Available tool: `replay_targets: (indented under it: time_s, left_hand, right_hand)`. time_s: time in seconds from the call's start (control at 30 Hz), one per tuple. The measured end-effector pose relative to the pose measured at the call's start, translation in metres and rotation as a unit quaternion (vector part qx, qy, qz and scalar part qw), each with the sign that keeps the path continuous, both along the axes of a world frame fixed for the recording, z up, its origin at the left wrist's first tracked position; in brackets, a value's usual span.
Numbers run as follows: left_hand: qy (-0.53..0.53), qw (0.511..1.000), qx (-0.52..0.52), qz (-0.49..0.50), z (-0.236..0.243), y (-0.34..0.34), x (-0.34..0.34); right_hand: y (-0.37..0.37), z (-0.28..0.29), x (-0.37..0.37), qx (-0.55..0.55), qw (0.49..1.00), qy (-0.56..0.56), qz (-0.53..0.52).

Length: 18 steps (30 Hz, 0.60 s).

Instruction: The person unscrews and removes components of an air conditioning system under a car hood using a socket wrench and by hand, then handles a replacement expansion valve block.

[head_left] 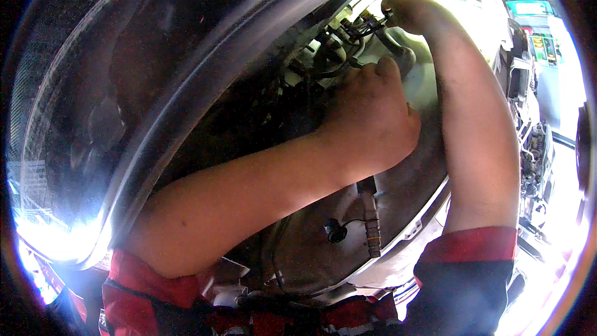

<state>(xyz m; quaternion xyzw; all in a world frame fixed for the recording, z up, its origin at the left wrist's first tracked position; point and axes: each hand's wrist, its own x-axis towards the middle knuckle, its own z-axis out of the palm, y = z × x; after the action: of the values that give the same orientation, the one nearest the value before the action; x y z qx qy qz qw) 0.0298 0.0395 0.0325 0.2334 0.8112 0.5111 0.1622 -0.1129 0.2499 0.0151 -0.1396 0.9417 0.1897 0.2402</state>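
My left hand (376, 109) is curled into a fist, back of the hand toward me, beside a curved grey hose (398, 53). Its fingertips are hidden, so I cannot see what they hold. Higher up and to the right, my right hand (410, 9) is bent over with its fingers closed. A short dark piece shows at its fingertips, too small to name. Just left of it are metal and dark fittings (364, 26), with pipes running among them. A pale, rounded surface (426, 68) lies behind both hands.
A large dark curved panel (186, 87) with a raised rim fills the left. Below my left forearm hang a ribbed tube (371, 218) and a small black connector (336, 231) on a thin wire. Mechanical parts (535, 155) and a bright green-and-white box (528, 8) stand at the right.
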Motion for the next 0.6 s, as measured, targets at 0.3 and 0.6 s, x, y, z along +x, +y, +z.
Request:
replay_targets:
  time_s: [0.3,0.6]
  left_hand:
    - [0.008,1.0,-0.013,0.002,0.0004,0.0005,0.001]
    - [0.005,1.0,-0.016,0.0,0.002,0.0002,0.0006]
  right_hand:
    - [-0.0013,-0.0058,0.0024,-0.002,0.999,0.036,0.002]
    - [0.0025,-0.0068,0.0019,0.013,0.998,0.056,0.022]
